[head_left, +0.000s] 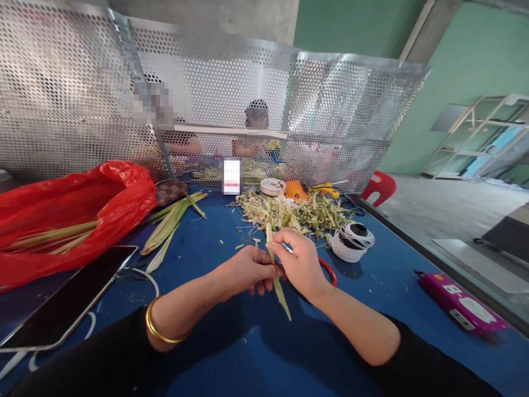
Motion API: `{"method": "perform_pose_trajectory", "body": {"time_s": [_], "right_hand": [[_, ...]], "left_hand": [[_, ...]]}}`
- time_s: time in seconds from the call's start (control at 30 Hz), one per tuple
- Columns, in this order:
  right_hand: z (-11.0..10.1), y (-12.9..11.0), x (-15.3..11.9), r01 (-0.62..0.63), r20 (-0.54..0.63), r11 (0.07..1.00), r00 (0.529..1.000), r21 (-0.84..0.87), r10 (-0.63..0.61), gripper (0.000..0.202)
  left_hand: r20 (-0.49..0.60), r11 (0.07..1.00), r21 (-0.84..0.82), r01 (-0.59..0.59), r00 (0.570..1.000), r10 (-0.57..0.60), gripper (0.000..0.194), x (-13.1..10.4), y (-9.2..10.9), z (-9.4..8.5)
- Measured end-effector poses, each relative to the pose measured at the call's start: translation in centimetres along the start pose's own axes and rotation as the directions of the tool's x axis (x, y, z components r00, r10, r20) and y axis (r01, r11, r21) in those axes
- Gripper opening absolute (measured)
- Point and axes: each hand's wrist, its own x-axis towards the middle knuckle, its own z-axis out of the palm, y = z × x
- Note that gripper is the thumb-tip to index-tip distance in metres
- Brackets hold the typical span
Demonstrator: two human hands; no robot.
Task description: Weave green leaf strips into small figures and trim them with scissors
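Both hands meet over the blue table around a narrow, pale green leaf strip [281, 298]. My left hand [252, 269] is closed on its middle, thumb on top and fingers curled beneath. Higher up, my right hand [301, 262] pinches the same strip between thumb and fingers. The strip's pointed end hangs toward me, and its other end sticks up beyond the fingers. A red loop handle [329, 271] shows beside my right wrist; the rest of that tool is hidden. Just beyond the hands lies a heap of leaf scraps [297, 214].
Long leaves [167, 227] lie left, beside a red plastic bag [124, 193] and a tablet [70, 303] with a white cable. A string spool [352, 242] and purple box [460, 303] stand right. Behind a phone [232, 175] rises a perforated metal screen [215, 82], with people beyond.
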Motion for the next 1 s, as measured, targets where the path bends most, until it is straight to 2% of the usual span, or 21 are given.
{"method": "perform_pose_trajectory", "body": {"time_s": [0.1,0.17,0.23,0.33,0.43,0.53,0.63,0.73,0.8,0.87,0.93,1.0], "right_hand": [[-1.0,0.2,0.5,0.154,-0.052,0.986,0.986,-0.062,-0.158,0.011],[-2.0,0.1,1.0,0.172,-0.134,0.982,0.974,-0.079,-0.182,0.011],[-3.1,0.0,1.4,0.117,-0.172,0.99,0.977,-0.075,-0.129,0.015],[-3.7,-0.3,1.6,-0.008,-0.027,0.998,1.0,-0.066,0.007,0.025],[-3.2,-0.2,1.3,-0.093,0.184,0.995,0.978,-0.033,0.098,0.031],[-2.2,-0.1,0.9,-0.102,0.263,0.995,0.96,-0.01,0.101,0.031],[-1.6,-0.4,0.4,-0.052,0.228,0.996,0.971,-0.067,0.066,0.029],[-1.2,-1.2,-0.2,0.039,0.196,0.986,0.981,-0.162,-0.006,0.028],[-0.9,-1.7,-0.7,0.151,0.172,0.957,0.979,-0.249,-0.11,0.026],[-0.8,-2.1,-1.0,0.275,0.188,0.91,0.956,-0.31,-0.225,0.023],[-1.2,-2.1,-0.9,0.351,0.212,0.891,0.931,-0.287,-0.298,0.023],[-2.0,-1.8,-0.4,0.318,0.119,0.922,0.947,-0.22,-0.299,0.027]], "left_hand": [[-0.05,0.979,-0.203,0.015,0.998,-0.026,0.027,-0.2,0.5,-0.3],[-0.07,0.935,-0.354,-0.008,0.997,-0.018,0.035,-0.4,1.1,-1.0],[-0.063,0.883,-0.469,-0.024,0.998,-0.007,0.041,-0.6,1.7,-1.9],[-0.038,0.829,-0.558,-0.017,0.999,-0.005,0.04,-0.9,2.4,-2.9],[-0.09,0.838,-0.542,-0.058,0.996,0.011,0.032,-1.0,2.5,-3.2],[-0.167,0.866,-0.488,-0.106,0.986,0.027,0.028,-0.9,2.3,-3.0],[-0.212,0.882,-0.455,-0.121,0.977,0.025,0.025,-0.8,2.1,-2.8],[-0.245,0.89,-0.421,-0.174,0.967,0.074,0.023,-0.5,1.8,-2.4],[-0.284,0.891,-0.396,-0.221,0.952,0.11,0.027,-0.2,1.5,-2.2],[-0.308,0.887,-0.387,-0.252,0.942,0.134,0.029,0.1,1.2,-2.0],[-0.292,0.867,-0.416,-0.274,0.943,0.157,0.026,0.2,1.1,-2.1],[-0.245,0.838,-0.474,-0.271,0.954,0.17,0.022,0.1,1.2,-2.4]]}}
